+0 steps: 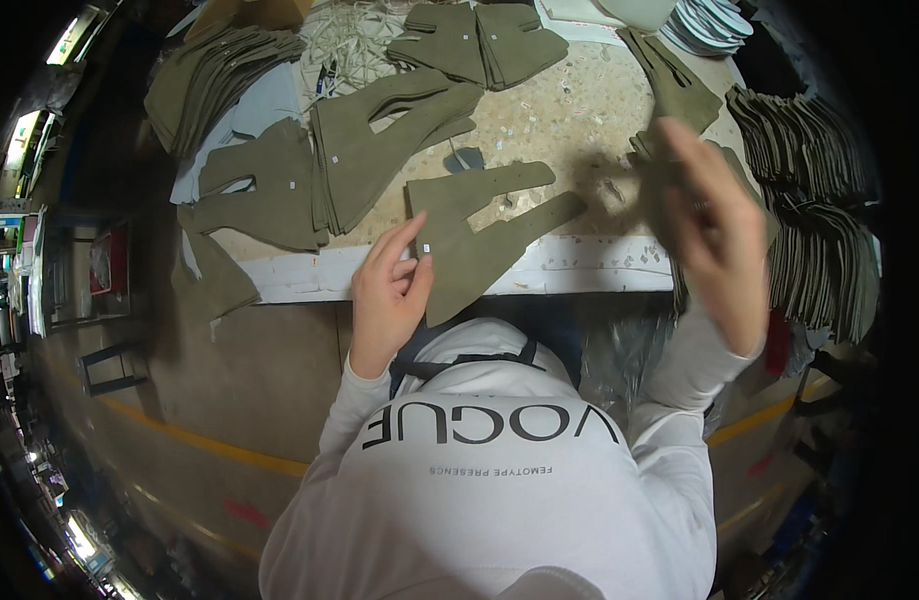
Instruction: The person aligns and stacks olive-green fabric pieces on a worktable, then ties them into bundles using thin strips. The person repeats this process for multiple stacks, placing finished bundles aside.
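An olive-green cut piece of fabric or leather with two long prongs lies near the table's front edge, its lower part hanging past it. A tiny white label sits by its left edge. My left hand rests at that edge, index finger stretched over the piece and thumb apart from it, other fingers curled. My right hand is raised over the table's right side, smeared by motion; whether it holds anything is unclear. Beneath it lie more olive pieces, partly hidden.
Labelled olive pieces fan out at the left, with another stack behind. A joined-looking pair lies at the back, near tangled pale strips. Thick piles stand at the right. A small grey scrap lies mid-table.
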`<action>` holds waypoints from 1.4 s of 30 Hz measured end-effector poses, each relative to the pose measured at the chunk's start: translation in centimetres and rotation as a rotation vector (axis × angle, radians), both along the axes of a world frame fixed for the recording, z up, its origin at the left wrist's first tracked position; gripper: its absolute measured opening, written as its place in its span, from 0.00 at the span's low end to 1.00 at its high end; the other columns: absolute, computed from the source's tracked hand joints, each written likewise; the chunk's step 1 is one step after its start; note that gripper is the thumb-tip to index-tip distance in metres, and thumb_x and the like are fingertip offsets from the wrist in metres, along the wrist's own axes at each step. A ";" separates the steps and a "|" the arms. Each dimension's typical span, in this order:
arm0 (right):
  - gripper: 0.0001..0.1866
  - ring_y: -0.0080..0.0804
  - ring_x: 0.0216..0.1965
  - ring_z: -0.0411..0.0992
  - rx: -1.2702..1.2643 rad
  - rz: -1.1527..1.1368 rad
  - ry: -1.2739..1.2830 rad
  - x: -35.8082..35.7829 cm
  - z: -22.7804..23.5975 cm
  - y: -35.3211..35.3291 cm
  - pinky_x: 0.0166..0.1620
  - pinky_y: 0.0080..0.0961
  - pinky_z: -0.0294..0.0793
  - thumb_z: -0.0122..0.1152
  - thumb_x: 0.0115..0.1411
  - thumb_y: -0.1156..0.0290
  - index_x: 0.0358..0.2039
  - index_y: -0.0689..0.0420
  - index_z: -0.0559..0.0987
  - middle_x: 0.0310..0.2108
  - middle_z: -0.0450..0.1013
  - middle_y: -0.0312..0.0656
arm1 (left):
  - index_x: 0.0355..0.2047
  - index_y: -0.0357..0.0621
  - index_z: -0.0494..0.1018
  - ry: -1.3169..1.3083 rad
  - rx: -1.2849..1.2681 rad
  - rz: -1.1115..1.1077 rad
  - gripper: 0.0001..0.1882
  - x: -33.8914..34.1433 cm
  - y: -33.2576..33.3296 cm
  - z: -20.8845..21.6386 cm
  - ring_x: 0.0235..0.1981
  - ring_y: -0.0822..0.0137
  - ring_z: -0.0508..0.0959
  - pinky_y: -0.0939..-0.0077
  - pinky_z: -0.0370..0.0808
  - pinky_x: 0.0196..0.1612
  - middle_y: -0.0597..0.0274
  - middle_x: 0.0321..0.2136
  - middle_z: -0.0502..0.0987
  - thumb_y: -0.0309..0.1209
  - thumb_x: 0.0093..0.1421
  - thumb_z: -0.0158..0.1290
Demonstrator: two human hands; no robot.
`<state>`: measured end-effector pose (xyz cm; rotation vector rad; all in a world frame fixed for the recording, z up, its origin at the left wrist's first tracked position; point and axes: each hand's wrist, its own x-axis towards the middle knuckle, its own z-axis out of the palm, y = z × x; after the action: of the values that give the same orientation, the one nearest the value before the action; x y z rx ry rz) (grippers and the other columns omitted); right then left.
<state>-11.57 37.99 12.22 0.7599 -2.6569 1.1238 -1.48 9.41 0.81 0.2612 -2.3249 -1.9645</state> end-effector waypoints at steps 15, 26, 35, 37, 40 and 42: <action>0.33 0.60 0.44 0.74 0.152 0.300 -0.109 5.5 -8.9 -14.6 0.46 0.38 0.76 0.54 0.47 0.87 0.57 0.76 0.65 0.56 0.63 0.70 | 0.58 0.36 0.68 0.116 -0.208 0.028 0.24 0.3 -0.2 -1.2 0.45 0.68 0.80 0.80 0.79 0.38 0.50 0.52 0.74 0.14 0.61 0.46; 0.18 0.50 0.36 0.77 -0.229 0.262 -0.250 1.9 -7.8 -10.5 0.40 0.35 0.77 0.55 0.59 0.77 0.51 0.62 0.75 0.45 0.74 0.54 | 0.60 0.45 0.69 -0.002 -0.116 0.012 0.27 -0.3 0.4 -0.2 0.34 0.71 0.79 0.79 0.74 0.32 0.44 0.54 0.71 0.20 0.59 0.51; 0.14 0.19 0.34 0.71 -0.354 -0.051 -0.148 -2.5 -10.9 -7.6 0.29 0.15 0.67 0.55 0.63 0.75 0.49 0.56 0.80 0.42 0.77 0.37 | 0.59 0.61 0.71 0.423 -0.664 -0.091 0.30 -2.3 -4.0 6.7 0.33 0.64 0.79 0.81 0.75 0.27 0.50 0.54 0.73 0.25 0.54 0.57; 0.13 0.18 0.34 0.71 -0.308 -0.062 -0.165 -3.0 -12.3 -7.5 0.30 0.14 0.67 0.55 0.63 0.75 0.48 0.56 0.80 0.41 0.77 0.37 | 0.59 0.61 0.72 0.436 -0.708 0.101 0.30 -0.9 -6.8 8.6 0.37 0.68 0.79 0.83 0.76 0.29 0.52 0.54 0.73 0.25 0.54 0.58; 0.13 0.18 0.38 0.72 -0.277 -0.030 -0.172 -3.2 -14.1 -7.2 0.36 0.13 0.68 0.54 0.65 0.74 0.48 0.58 0.80 0.43 0.77 0.37 | 0.59 0.43 0.69 0.476 -0.450 0.500 0.29 1.8 -10.8 8.9 0.41 0.75 0.76 0.88 0.74 0.32 0.61 0.57 0.69 0.17 0.56 0.55; 0.12 0.16 0.35 0.70 -0.268 -0.030 -0.158 -3.1 -14.8 -6.8 0.36 0.11 0.66 0.54 0.66 0.75 0.47 0.61 0.80 0.42 0.77 0.36 | 0.62 0.38 0.64 0.602 -0.305 0.701 0.30 3.1 -13.7 7.3 0.40 0.74 0.76 0.85 0.74 0.37 0.60 0.56 0.68 0.16 0.59 0.55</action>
<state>-14.63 31.16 -2.56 0.6016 -2.5514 1.5498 1.67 -4.25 8.12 0.3393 -1.7628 -1.1350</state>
